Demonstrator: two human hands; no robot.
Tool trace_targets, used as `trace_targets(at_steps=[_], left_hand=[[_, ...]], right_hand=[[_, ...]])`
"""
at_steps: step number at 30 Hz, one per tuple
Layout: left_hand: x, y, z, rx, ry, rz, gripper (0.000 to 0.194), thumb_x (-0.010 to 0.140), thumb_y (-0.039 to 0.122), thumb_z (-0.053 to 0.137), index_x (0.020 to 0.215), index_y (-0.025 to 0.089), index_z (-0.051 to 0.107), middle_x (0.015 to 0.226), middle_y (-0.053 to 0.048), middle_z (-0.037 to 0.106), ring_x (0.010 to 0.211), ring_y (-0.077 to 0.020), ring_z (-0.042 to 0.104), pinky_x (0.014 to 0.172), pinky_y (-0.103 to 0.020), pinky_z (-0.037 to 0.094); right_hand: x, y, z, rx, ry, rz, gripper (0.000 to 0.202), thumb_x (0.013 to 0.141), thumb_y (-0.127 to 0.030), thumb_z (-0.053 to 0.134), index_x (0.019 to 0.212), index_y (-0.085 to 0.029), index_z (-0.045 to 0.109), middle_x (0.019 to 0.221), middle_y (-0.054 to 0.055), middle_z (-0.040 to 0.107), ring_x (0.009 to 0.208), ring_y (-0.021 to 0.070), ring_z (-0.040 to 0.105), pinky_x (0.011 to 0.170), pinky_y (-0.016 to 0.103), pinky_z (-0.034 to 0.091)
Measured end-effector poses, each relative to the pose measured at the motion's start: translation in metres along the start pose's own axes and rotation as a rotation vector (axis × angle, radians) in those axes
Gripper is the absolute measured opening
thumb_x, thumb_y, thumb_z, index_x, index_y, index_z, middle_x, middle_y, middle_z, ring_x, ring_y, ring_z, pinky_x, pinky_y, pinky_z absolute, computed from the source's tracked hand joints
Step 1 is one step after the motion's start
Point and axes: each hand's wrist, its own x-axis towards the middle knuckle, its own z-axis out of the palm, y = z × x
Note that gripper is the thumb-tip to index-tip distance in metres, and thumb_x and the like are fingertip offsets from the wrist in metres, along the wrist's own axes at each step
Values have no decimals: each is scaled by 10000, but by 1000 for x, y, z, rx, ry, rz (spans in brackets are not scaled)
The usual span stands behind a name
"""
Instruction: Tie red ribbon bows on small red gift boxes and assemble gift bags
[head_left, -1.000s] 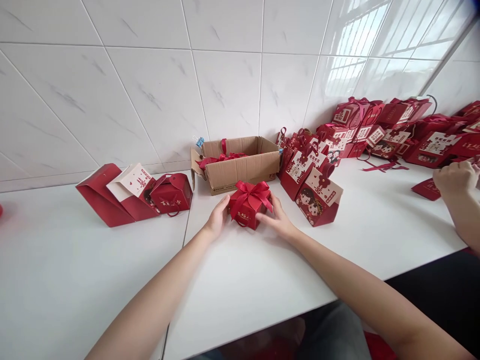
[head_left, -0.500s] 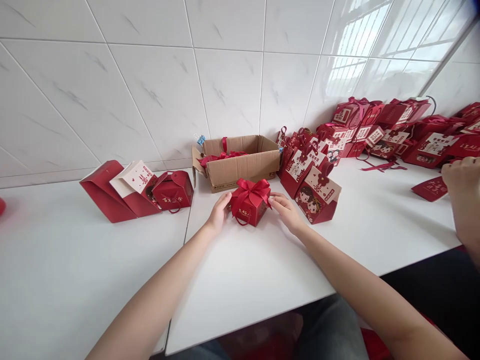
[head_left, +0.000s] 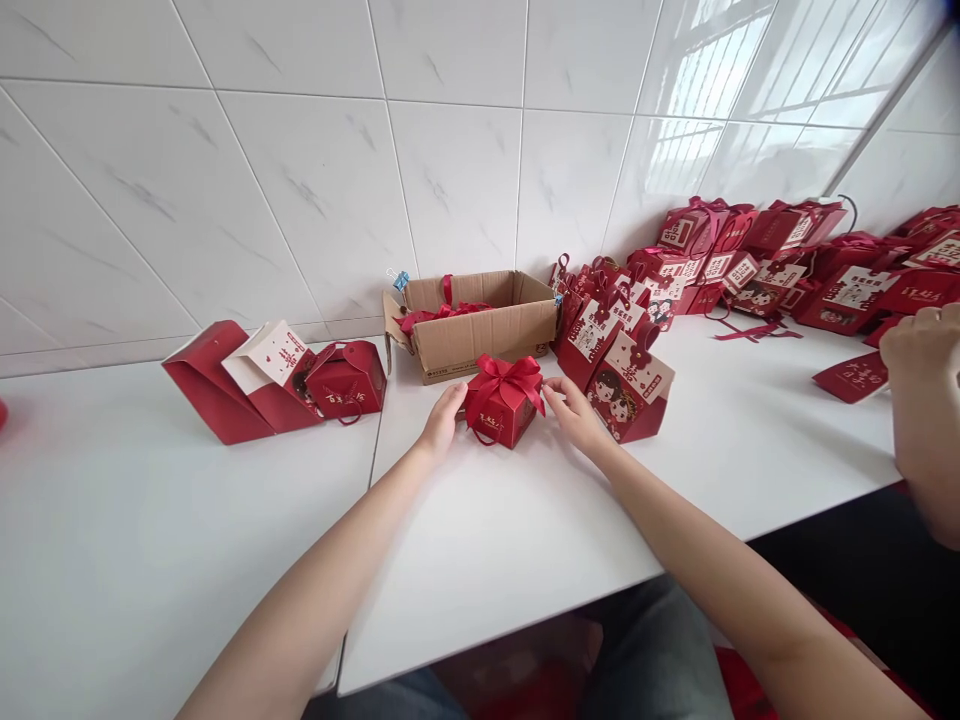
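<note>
A small red gift box (head_left: 501, 412) stands on the white table in front of me, with a red satin ribbon (head_left: 507, 376) tied in a bow on top. Gold lettering and a loop of cord show on its front. My left hand (head_left: 445, 418) grips the box's left side, with some of its fingers hidden behind it. At the right side my right hand (head_left: 571, 412) has its fingertips pinched at the ribbon's hanging end. Close behind the box is an open cardboard carton (head_left: 487, 342) containing red ribbons (head_left: 450, 316).
Three red boxes (head_left: 349, 380) lean together on the left. To the right stand printed gift boxes (head_left: 628, 390), with a stacked pile of ribboned boxes (head_left: 787, 240) farther along the wall. Another person's hand (head_left: 921, 350) is at the far right beside a red box (head_left: 851, 378).
My right fingertips have closed at the ribbon's end, and the box has turned slightly. The view has shifted a little.
</note>
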Motion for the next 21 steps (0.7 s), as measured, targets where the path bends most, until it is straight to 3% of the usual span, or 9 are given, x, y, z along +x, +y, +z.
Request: trace_targets(at_steps=[4, 8, 14, 21], left_hand=[[-4, 2, 4, 52, 11, 14, 440, 756, 598, 582, 867, 172, 573, 829, -38, 641, 713, -174, 578, 647, -286, 428], [-7, 14, 8, 76, 49, 92, 346, 773, 505, 566, 886, 178, 574, 848, -27, 630, 774, -173, 579, 697, -280, 434], [-8, 29, 20, 123, 122, 197, 234, 691, 262, 551, 909, 185, 588, 937, -36, 625, 899, -185, 578, 787, -289, 446], [-15, 31, 35, 263, 134, 203, 188, 727, 290, 598, 879, 195, 652, 870, -32, 644, 839, -186, 578, 766, -298, 449]], right_hand=[[-1, -3, 2, 80, -20, 20, 314, 840, -536, 468, 848, -223, 502, 893, 23, 596, 820, 175, 561, 744, 311, 452], [0, -4, 1, 161, -21, 26, 328, 857, -543, 431, 781, -228, 473, 805, 12, 596, 808, 179, 586, 791, 337, 465], [-7, -15, -1, 321, -27, -77, 286, 811, -502, 531, 935, -247, 492, 996, 34, 604, 970, 201, 588, 874, 369, 475], [-16, -26, 2, 316, -4, -102, 288, 792, -471, 593, 917, -227, 503, 960, 44, 591, 908, 198, 589, 755, 339, 505]])
